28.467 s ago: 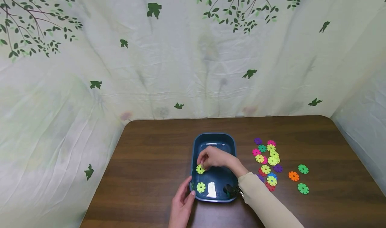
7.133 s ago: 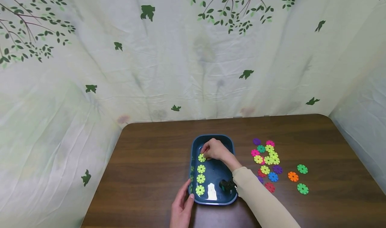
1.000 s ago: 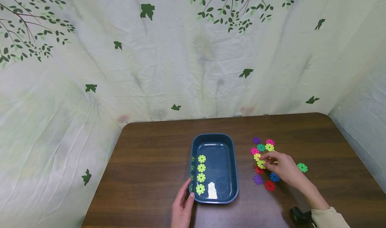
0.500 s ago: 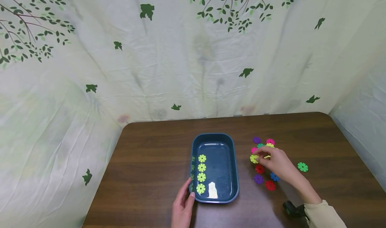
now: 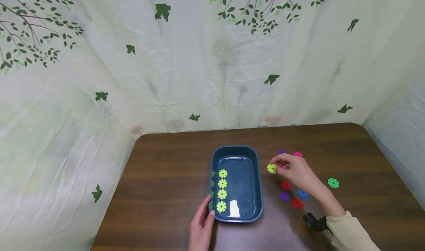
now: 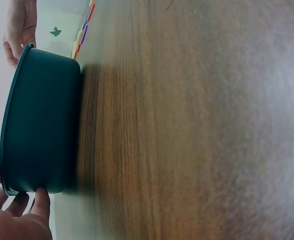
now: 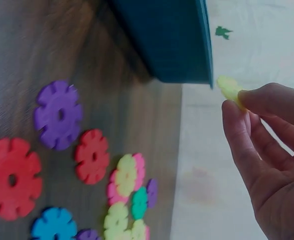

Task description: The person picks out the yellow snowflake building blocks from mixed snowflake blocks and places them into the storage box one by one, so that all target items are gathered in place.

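Observation:
My right hand pinches a yellow notched, flower-shaped plastic disc between thumb and fingertips, raised between the pile and the tray. The right wrist view shows that yellow disc edge-up beyond the tray's wall. At the near-left corner of the dark blue tray, my left hand grips its edge, and the left wrist view has the fingers against the outer wall. Inside the tray, several yellow discs lie in a line along the left side, flat and apart.
Right of the tray lie loose discs: red, purple, blue and green. Pink, green and yellow discs overlap in a cluster, mostly hidden by my right hand in the head view. A patterned curtain hangs behind the table.
The tray's row has grown from two yellow discs to several. Over the last second, my right hand has lifted a yellow disc off the pile and carried it left. My left hand has stayed put.

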`<state>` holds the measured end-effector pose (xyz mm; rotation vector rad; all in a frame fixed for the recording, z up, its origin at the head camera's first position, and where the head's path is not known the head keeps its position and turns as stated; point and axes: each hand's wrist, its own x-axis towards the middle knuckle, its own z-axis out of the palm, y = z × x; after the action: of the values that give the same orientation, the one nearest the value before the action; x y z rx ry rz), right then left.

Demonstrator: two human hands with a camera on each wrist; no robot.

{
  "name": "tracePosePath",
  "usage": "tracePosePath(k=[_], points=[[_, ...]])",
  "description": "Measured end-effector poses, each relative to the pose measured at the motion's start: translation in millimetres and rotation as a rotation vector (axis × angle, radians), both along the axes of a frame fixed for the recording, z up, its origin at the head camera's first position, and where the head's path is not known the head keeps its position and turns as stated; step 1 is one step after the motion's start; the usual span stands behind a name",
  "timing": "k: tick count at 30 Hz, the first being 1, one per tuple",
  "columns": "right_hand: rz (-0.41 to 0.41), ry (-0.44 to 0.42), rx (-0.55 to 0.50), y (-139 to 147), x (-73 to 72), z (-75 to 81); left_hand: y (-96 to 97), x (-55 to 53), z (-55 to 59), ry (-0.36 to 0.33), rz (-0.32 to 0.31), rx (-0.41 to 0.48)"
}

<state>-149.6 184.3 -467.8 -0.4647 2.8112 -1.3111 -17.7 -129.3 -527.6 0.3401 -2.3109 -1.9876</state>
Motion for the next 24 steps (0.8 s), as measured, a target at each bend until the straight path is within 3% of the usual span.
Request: tracePosePath(k=[9, 24], points=[[0.026, -0.045, 0.021, -19.1, -9.8, 15.0, -0.8, 0.3, -3.3, 0.038, -0.001, 0.006], [0.047, -0.133, 0.001, -50.7, -24.8, 28.5, -1.4, -0.2, -2.5, 0.026, -0.01, 0.01]])
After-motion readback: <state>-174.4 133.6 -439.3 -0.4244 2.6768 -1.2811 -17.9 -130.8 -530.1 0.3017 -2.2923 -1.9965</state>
